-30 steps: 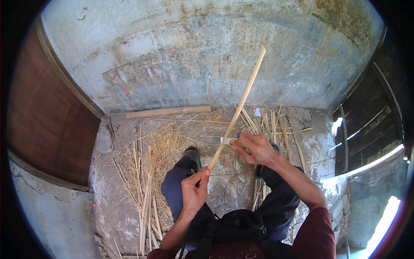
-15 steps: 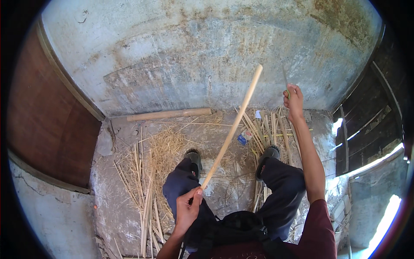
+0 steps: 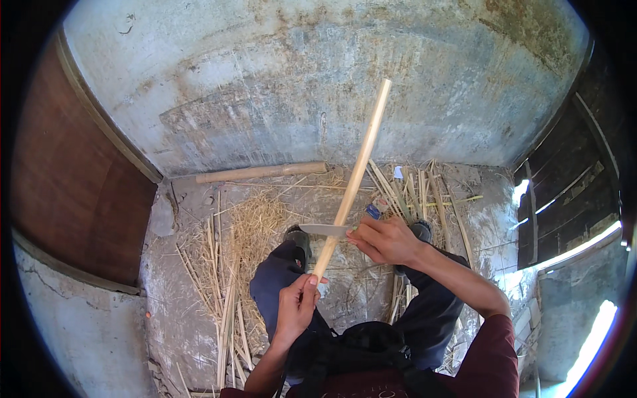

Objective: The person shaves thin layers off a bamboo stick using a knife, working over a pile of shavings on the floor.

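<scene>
A long, pale strip of split bamboo (image 3: pixel 363 156) slants up and away from me, its far end raised in front of the wall. My left hand (image 3: pixel 296 306) pinches its near end between thumb and fingers, above my left thigh. Closed round a knife's handle, my right hand (image 3: pixel 388 240) is just right of the strip. The knife's blade (image 3: pixel 325 229) points left and crosses the strip a little beyond my left hand. It appears to lie against the strip, though I cannot tell how firmly. Most of the handle is hidden by my fingers.
Curly shavings (image 3: pixel 255 222) lie heaped on the floor at left, beside long split strips (image 3: pixel 225 331). More strips (image 3: pixel 424 192) lie beyond my right foot, near a small blue packet (image 3: pixel 373 211). A bamboo pole (image 3: pixel 262 174) rests along the wall (image 3: pixel 279 99).
My right hand has come down and left with the knife, from out by the wall to the strip. The strip's far end has tilted slightly left and up.
</scene>
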The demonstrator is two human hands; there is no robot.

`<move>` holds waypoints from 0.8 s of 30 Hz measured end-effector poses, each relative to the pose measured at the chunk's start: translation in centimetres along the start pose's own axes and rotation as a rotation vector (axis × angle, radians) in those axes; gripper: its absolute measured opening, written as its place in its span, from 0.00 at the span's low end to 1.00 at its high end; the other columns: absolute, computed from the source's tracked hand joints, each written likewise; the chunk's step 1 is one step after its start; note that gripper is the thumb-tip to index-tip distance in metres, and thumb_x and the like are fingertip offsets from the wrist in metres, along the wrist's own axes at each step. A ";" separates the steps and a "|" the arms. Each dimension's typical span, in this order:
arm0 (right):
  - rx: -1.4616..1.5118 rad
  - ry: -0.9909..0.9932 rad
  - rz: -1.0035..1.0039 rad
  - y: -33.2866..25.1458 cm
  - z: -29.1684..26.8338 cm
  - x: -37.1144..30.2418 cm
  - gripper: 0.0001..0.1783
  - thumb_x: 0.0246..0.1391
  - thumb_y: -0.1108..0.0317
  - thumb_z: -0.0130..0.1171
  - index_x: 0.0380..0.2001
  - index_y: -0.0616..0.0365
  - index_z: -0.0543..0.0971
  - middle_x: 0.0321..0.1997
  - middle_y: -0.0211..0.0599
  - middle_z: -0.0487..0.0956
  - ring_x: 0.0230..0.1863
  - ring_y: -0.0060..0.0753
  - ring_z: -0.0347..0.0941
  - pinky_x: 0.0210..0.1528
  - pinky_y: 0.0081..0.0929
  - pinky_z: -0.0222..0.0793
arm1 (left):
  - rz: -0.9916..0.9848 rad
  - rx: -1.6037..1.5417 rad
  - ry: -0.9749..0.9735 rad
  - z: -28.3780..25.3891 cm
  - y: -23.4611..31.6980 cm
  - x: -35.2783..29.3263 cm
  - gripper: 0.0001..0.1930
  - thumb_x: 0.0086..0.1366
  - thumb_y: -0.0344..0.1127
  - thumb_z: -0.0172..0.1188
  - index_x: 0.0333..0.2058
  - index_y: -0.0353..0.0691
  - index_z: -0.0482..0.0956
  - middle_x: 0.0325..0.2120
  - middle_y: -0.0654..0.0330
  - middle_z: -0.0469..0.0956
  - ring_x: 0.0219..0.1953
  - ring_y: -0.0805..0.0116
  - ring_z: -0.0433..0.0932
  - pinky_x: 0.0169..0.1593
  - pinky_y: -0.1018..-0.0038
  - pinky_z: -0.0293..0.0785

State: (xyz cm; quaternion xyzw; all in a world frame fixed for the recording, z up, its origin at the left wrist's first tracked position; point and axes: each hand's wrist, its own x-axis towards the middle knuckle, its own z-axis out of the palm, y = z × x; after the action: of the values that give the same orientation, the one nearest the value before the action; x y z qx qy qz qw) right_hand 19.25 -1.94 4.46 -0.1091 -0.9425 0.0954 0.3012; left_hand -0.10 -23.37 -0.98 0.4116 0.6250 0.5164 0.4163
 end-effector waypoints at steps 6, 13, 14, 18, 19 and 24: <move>0.105 0.053 -0.080 1.2 0.1 -0.4 0.08 0.62 0.69 0.72 0.42 0.56 0.84 0.28 0.35 0.75 0.19 0.40 0.74 0.20 0.37 0.70 | 0.024 0.135 0.063 0.5 1.0 0.2 0.21 0.85 0.45 0.53 0.42 0.33 0.87 0.17 0.70 0.69 0.20 0.83 0.65 0.25 0.78 0.59; 0.019 0.081 -0.072 1.8 -0.3 -0.2 0.07 0.61 0.69 0.72 0.40 0.56 0.84 0.29 0.35 0.77 0.22 0.39 0.76 0.21 0.37 0.70 | 0.065 0.173 0.050 -0.2 1.3 0.7 0.19 0.84 0.41 0.53 0.42 0.32 0.87 0.16 0.68 0.69 0.20 0.83 0.66 0.25 0.78 0.60; 0.011 0.118 -0.091 1.9 -0.3 -0.2 0.08 0.58 0.72 0.74 0.39 0.58 0.86 0.28 0.36 0.76 0.19 0.38 0.74 0.18 0.36 0.68 | 0.065 0.173 0.051 -0.3 1.4 0.6 0.19 0.84 0.41 0.53 0.42 0.32 0.87 0.16 0.68 0.69 0.20 0.83 0.66 0.25 0.78 0.60; -0.010 0.100 -0.077 2.2 -0.2 -0.2 0.08 0.57 0.73 0.74 0.39 0.59 0.86 0.28 0.37 0.76 0.19 0.38 0.74 0.18 0.35 0.68 | 0.050 0.172 0.070 -0.3 1.7 0.4 0.18 0.84 0.40 0.54 0.41 0.32 0.87 0.16 0.68 0.70 0.19 0.83 0.66 0.24 0.78 0.60; -0.011 0.107 -0.079 2.2 -0.1 -0.2 0.08 0.57 0.73 0.74 0.39 0.58 0.86 0.28 0.36 0.76 0.19 0.37 0.74 0.18 0.35 0.68 | 0.047 0.176 0.074 -0.4 1.7 0.4 0.18 0.84 0.40 0.54 0.41 0.32 0.87 0.16 0.68 0.70 0.19 0.83 0.66 0.24 0.78 0.60; -0.007 0.107 -0.023 3.7 -0.7 -0.1 0.07 0.58 0.73 0.74 0.38 0.58 0.85 0.28 0.37 0.78 0.19 0.38 0.75 0.19 0.35 0.69 | 0.063 0.178 0.093 -0.9 1.5 0.0 0.18 0.84 0.39 0.54 0.40 0.32 0.87 0.15 0.68 0.70 0.19 0.83 0.66 0.24 0.78 0.60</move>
State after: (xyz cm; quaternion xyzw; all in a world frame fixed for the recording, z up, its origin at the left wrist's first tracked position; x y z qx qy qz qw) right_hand 20.28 1.65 4.11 -0.1041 -0.9265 0.0828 0.3520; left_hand -0.85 -23.48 0.65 0.4421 0.6739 0.4902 0.3318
